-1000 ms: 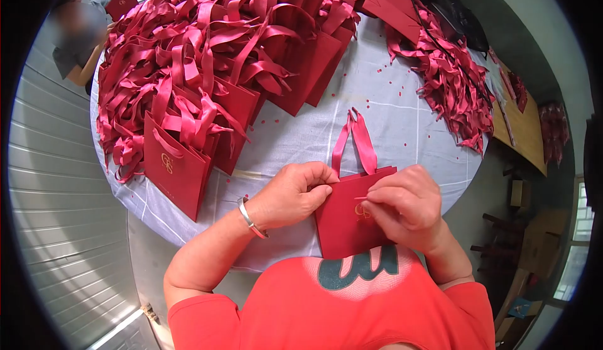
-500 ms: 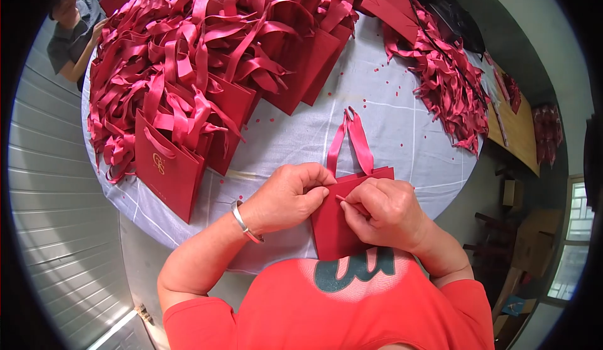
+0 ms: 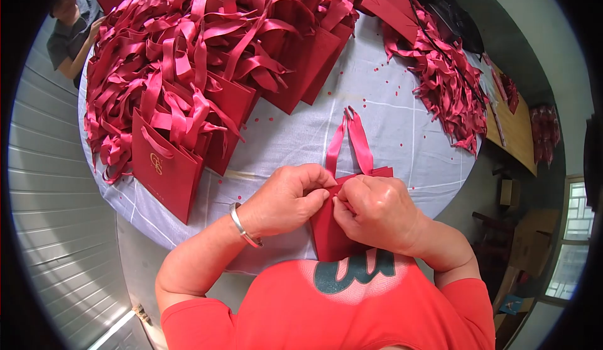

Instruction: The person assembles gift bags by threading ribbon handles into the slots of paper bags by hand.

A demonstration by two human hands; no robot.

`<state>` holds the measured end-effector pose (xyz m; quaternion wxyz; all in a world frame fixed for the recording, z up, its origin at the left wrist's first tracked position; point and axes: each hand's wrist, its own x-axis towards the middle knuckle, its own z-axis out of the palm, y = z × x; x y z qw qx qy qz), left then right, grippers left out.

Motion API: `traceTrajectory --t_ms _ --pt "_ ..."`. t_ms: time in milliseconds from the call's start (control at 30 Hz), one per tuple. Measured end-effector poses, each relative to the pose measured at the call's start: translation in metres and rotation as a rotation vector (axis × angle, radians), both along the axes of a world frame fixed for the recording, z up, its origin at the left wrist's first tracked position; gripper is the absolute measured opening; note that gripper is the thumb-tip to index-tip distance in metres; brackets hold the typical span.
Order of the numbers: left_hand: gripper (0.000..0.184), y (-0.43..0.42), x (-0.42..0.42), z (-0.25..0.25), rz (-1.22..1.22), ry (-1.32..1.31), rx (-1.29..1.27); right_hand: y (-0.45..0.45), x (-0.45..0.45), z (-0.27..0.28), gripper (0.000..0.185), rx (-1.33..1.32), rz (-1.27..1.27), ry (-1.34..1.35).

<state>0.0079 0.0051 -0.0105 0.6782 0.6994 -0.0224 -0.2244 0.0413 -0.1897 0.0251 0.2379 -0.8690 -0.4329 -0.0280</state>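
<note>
A dark red paper gift bag (image 3: 330, 234) lies at the table's near edge, against the front of my shirt. From its top a pink ribbon handle (image 3: 360, 141) loops away from me. My left hand (image 3: 289, 196), with a silver bangle at the wrist, pinches the bag's upper left edge between thumb and fingers. Beside it, my right hand (image 3: 380, 208) is closed over the bag's upper face, its fingertips gathered on a pink ribbon end. That ribbon end is mostly hidden by the fingers.
A big heap of red bags with pink ribbons (image 3: 188, 54) covers the table's left and back. Loose ribbons (image 3: 443, 86) and a black bag (image 3: 455, 20) lie at the right. Small red dots are scattered on the grey tablecloth (image 3: 301, 142). Another person (image 3: 72, 32) holds a bag at far left.
My right hand has shifted slightly left and turned, its fingertips now nearer my left hand and covering the ribbon end. The other person's bag has moved a little.
</note>
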Motion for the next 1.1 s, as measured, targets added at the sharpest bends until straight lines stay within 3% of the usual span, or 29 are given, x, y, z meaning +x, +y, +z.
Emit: traceTrajectory --t_ms 200,333,400,500,533,600,700,833,900,967,1100 --pt "0.019 0.001 -0.001 0.001 0.001 -0.044 0.019 0.005 0.009 0.009 0.02 -0.062 0.013 0.117" --pt "0.02 -0.001 -0.002 0.005 0.036 -0.075 0.015 0.003 0.026 0.022 0.02 -0.024 0.055 0.047" --pt "0.02 -0.002 -0.002 0.005 0.032 -0.132 0.057 -0.003 0.042 0.027 0.022 0.105 0.228 0.353" --pt "0.02 -0.005 -0.007 0.004 0.056 -0.213 0.077 -0.003 0.066 0.051 0.012 -0.045 -0.017 0.951" --pt "0.019 -0.005 -0.008 0.009 0.055 -0.21 0.114 -0.008 0.074 0.034 0.011 0.06 0.108 1.0" --pt "0.018 -0.006 -0.009 0.018 0.064 -0.3 0.182 -0.005 0.085 0.022 0.015 -0.028 0.23 0.99" --pt "0.02 -0.012 -0.011 0.009 0.136 -0.371 0.115 0.006 0.094 0.024 0.02 -0.228 0.289 1.016" --pt "0.019 -0.011 -0.01 0.012 0.079 -0.52 0.151 0.015 0.1 0.013 0.026 -0.281 0.378 1.13" --pt "0.022 -0.011 -0.008 0.011 0.037 -0.539 0.2 0.018 0.104 0.008 0.03 -0.286 0.358 1.219" --pt "0.026 -0.012 -0.005 0.006 0.03 -0.756 0.209 0.019 0.108 0.0 0.036 -0.332 0.318 1.429" --pt "0.026 -0.012 -0.005 0.01 0.002 -0.711 0.201 0.023 0.102 -0.01 0.042 -0.255 0.26 1.487"
